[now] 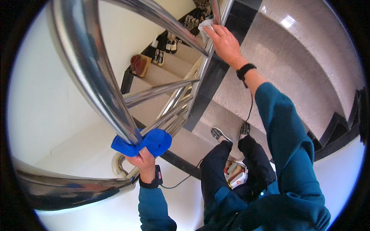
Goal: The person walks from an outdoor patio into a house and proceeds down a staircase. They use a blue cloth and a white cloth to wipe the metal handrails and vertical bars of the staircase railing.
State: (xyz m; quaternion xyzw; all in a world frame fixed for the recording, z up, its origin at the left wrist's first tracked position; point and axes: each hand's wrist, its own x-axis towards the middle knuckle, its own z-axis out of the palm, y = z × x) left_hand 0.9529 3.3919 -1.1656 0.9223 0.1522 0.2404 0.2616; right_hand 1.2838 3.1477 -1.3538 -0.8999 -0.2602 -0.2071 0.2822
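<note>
My left hand grips a blue cloth, which is wrapped around the lower end of a thick, shiny metal handrail. Farther up and to the right, my right hand presses a white cloth against the foot of a metal baluster, beside the railing's bottom rail. The fingertips of that hand are partly hidden by its back. A black band with a cable is on each wrist.
Curved stone stairs with dark edging lie to the right. Beyond the railing, shoes and brown slippers stand along lower steps. A container of items sits behind my feet. Another thick handrail runs at lower left. Cables hang near my legs.
</note>
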